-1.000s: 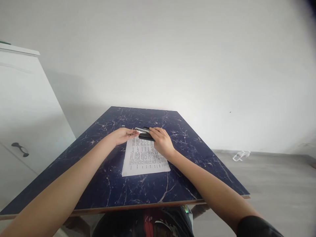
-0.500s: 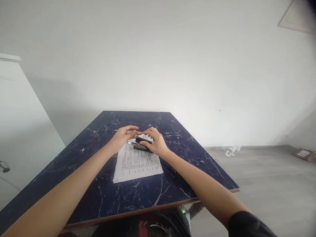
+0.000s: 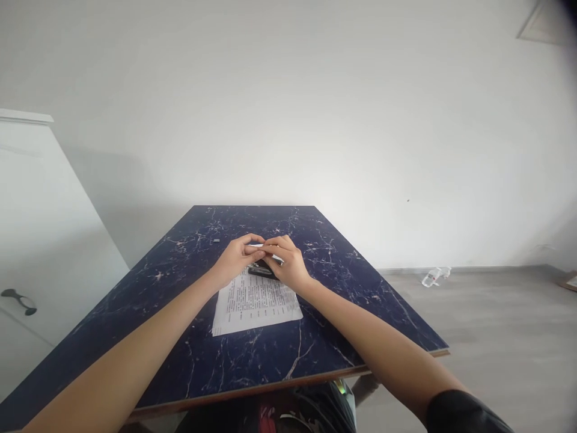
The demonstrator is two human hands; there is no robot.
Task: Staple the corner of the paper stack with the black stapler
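Observation:
A printed sheet of paper (image 3: 255, 300) lies on the dark blue marbled table (image 3: 225, 349). At the sheet's far edge sits a black stapler (image 3: 261, 270), mostly covered by both hands. My left hand (image 3: 236, 260) and my right hand (image 3: 287, 262) meet above it, fingertips pinched together on a thin silvery strip (image 3: 258, 245) that looks like staples. My right hand's fingers also rest over the stapler's top. The stapler's front end is hidden.
A small grey scrap (image 3: 216, 240) lies on the table's far left. A white cabinet (image 3: 31, 228) with a dark handle stands to the left. A crushed plastic bottle (image 3: 435, 276) lies on the grey floor by the wall at right.
Both hands lifted off the stapler and paper, came together above it, and now pinch the thin strip between their fingertips. The camera view shifted slightly.

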